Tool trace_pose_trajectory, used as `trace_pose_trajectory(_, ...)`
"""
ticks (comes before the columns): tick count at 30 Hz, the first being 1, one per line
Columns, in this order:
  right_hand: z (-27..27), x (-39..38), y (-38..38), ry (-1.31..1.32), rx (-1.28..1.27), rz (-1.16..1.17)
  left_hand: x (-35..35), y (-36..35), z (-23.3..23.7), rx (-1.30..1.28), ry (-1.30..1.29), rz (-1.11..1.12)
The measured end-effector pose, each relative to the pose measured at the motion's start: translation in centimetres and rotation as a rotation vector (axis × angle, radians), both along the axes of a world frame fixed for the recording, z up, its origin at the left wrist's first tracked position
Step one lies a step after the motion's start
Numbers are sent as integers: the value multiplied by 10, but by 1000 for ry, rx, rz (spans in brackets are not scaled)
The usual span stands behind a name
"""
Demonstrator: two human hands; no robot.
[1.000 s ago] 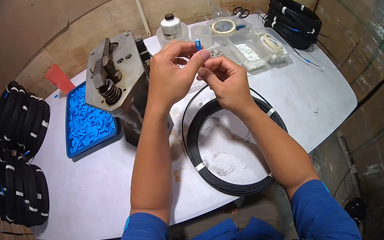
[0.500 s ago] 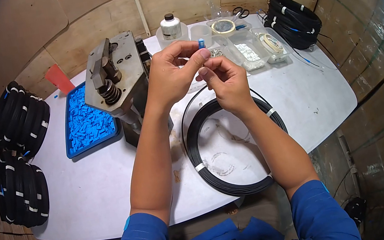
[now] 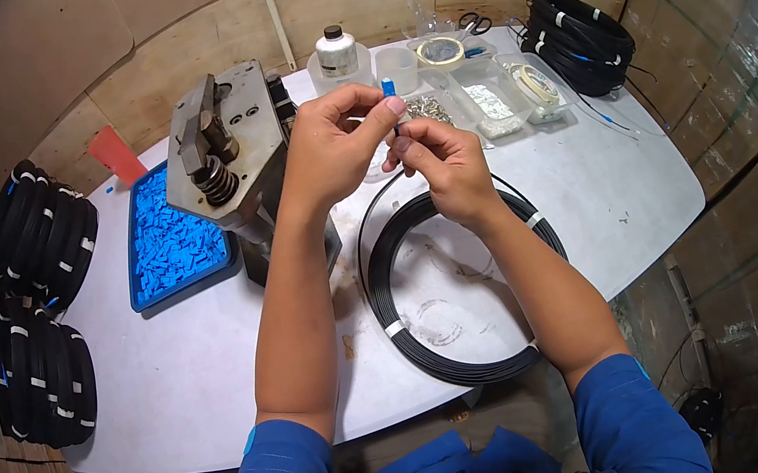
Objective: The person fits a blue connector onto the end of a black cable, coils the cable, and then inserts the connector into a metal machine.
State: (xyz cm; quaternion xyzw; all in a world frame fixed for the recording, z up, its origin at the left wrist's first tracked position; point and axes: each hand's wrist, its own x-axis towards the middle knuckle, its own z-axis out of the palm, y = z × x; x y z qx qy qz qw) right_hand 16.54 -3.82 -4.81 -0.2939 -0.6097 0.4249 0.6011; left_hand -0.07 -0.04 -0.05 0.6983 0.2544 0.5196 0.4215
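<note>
A small blue connector (image 3: pixel 388 88) points upward between the fingertips of my left hand (image 3: pixel 345 142), which is closed on it by thumb and forefinger. Just below, my right hand (image 3: pixel 439 158) pinches the black cable (image 3: pixel 397 129) close under the connector. The fingertips of both hands nearly touch. Beneath my right hand and forearm, a coil of black cable (image 3: pixel 387 280) bound with white bands lies on the white table (image 3: pixel 602 189). The connector's lower end is hidden by my fingers.
A metal press (image 3: pixel 235 145) stands left of my hands, beside a tray of blue connectors (image 3: pixel 174 241). Behind are a white bottle (image 3: pixel 336 53), clear trays of small parts (image 3: pixel 487 103) and scissors (image 3: pixel 475 24). Black coils (image 3: pixel 575 43) sit at the right; further coils (image 3: pixel 43 237) at the left.
The blue connector has shifted slightly left and shows more above my left fingertips. Both hands have moved a little, and some black cable now shows between them.
</note>
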Motion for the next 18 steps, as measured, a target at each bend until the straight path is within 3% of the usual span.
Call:
trace_pose_trajectory(6,0,1,1,8,-3,-17,5,-2,0,6,-20,38)
trace_pose_trajectory(11,0,0,1,-7,5,8,5,-6,3,-96,-164,-157)
trace_pose_trajectory(15,-1,1,3,-7,-8,59,5,-4,0,-66,-145,-123)
trace_pose_trajectory(18,2,-6,-3,136,78,34,8,0,-4,40,-142,-62)
